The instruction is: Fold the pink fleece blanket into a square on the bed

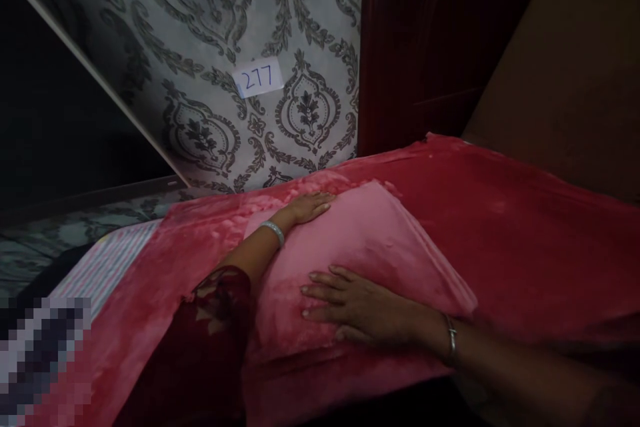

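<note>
A pink, folded plush cloth (370,233) lies on a red plush cover (525,233). My left hand (310,207) rests flat on the far left part of the folded cloth, fingers stretched to the right. Nearer to me, my right hand (357,305) lies palm down on the same cloth with its fingers spread and pointing left. Neither hand grips anything. Layered edges of the fold show along the cloth's right side. Each wrist wears a silvery bracelet.
Behind the red cover stands a wall with grey patterned paper (305,7) and a paper label reading 277 (259,77). A dark red glossy panel (415,47) rises beside it. Striped fabric (107,260) shows at the left. The lower left corner is pixelated.
</note>
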### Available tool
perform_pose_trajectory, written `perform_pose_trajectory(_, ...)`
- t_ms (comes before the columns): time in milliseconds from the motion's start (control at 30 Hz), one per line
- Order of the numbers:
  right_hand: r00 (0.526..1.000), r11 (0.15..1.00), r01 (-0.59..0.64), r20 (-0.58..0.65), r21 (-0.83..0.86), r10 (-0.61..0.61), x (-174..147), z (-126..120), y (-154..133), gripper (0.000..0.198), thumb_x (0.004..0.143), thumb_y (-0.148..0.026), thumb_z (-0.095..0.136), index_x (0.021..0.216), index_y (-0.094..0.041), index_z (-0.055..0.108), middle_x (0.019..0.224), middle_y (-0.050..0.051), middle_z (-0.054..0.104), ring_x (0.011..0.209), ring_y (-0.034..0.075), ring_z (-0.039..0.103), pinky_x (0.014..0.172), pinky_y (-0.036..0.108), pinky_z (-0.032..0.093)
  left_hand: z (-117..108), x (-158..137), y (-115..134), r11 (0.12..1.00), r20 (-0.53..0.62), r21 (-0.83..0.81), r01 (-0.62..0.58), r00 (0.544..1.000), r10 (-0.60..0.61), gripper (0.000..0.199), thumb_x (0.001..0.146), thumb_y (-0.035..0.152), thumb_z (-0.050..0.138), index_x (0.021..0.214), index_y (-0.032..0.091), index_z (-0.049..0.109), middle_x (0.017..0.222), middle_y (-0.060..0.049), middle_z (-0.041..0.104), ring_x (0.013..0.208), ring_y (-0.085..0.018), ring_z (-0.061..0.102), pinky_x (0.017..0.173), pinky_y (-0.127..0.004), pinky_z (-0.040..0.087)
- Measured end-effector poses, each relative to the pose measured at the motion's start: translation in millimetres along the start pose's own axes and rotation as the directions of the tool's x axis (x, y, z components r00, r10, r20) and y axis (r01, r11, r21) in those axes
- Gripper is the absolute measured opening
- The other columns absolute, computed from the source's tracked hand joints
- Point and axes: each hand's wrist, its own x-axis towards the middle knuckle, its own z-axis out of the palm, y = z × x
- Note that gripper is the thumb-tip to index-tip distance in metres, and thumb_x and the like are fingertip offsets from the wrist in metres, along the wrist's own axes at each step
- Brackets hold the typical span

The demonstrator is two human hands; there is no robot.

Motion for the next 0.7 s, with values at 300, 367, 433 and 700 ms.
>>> perform_pose_trajectory(300,0.999,0.999,0.029,-0.039,-0.023,-0.030,-2,-5,-2,0.049,0.105,-0.043,0.045,0.153,-0.032,0.043,0.162,0.005,0.037,0.154,0.021,0.021,0.125,0.051,0.015,-32,-38,14,0.971,-0.176,0.102,0.217,0.964,-0.197,0.058,0.102,0.042,0.030,0.152,0.016,0.044,0.162,-0.013,0.037,0.153,-0.031,0.025,0.123,-0.058,0.018)
perform_pose_trajectory(367,0.997,0.999,0.042,-0.060,-0.010,-0.043,5,-12,-7,0.049,0.104,-0.043,0.047,0.151,-0.029,0.047,0.158,0.007,0.044,0.150,0.021,0.030,0.125,0.047,0.019,-34,-65,25,0.998,-0.169,-0.011,0.065,0.983,-0.066,0.059,0.103,0.045,0.027,0.153,0.018,0.042,0.162,-0.009,0.038,0.153,-0.026,0.027,0.125,-0.051,0.019)
perform_pose_trajectory(433,0.994,0.998,0.066,-0.092,-0.018,-0.067,16,-17,-14,0.047,0.104,-0.041,0.048,0.148,-0.024,0.051,0.151,0.008,0.053,0.144,0.020,0.040,0.123,0.042,0.025,-31,-92,40,0.986,-0.142,-0.121,-0.112,0.985,0.095,0.059,0.104,0.048,0.023,0.153,0.023,0.042,0.161,-0.006,0.040,0.151,-0.021,0.032,0.125,-0.045,0.021)
perform_pose_trajectory(700,0.972,0.971,0.233,-0.004,-0.057,-0.234,48,17,-8,0.053,0.104,-0.043,0.047,0.154,-0.025,0.042,0.164,0.006,0.033,0.153,0.020,0.021,0.127,0.044,0.011,2,-136,63,0.981,0.011,0.000,-0.195,0.981,0.195,0.065,0.100,0.060,0.033,0.158,0.033,0.030,0.168,-0.005,0.022,0.157,-0.028,0.013,0.124,-0.060,0.004)
